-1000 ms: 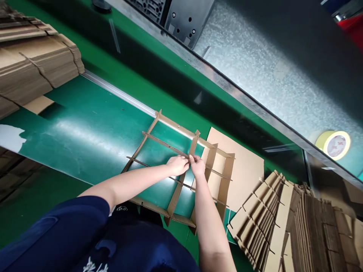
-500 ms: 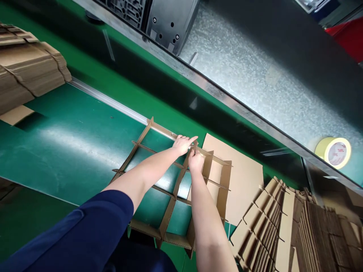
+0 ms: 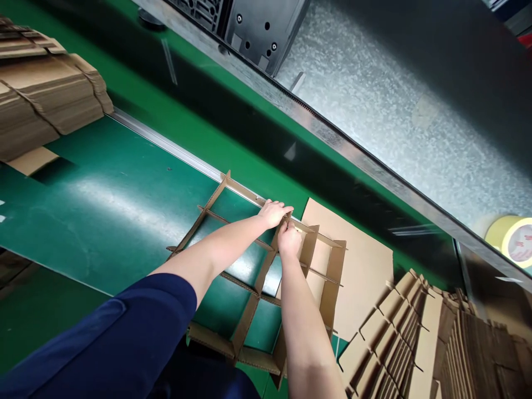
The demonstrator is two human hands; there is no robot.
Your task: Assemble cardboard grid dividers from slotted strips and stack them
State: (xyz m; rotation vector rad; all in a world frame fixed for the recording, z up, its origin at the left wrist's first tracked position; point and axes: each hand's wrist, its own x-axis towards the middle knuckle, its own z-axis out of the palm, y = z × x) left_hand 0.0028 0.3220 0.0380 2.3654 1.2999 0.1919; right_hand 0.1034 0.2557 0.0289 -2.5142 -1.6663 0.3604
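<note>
A cardboard divider grid (image 3: 246, 324) of crossed strips lies on the green table (image 3: 124, 194), its right part over a flat cardboard sheet (image 3: 366, 266). At the grid's far edge, my left hand (image 3: 274, 213) grips the strip near a crossing, its thumb pointing right. My right hand (image 3: 290, 239) is just below and to the right, its fingers closed on the cardboard strip at the same crossing. The forearms cover parts of the grid's middle.
Stacked cardboard pieces (image 3: 54, 94) stand at the far left. Slotted cardboard strips (image 3: 386, 332) are piled at the lower right. Beyond the metal ledge are a yellow tape roll (image 3: 513, 241) and a dark grey metal part (image 3: 257, 33).
The view has shifted slightly, so the surroundings sit a little differently. My left thumb has come down closer to the crossing, and both hands stay at the same place on the grid.
</note>
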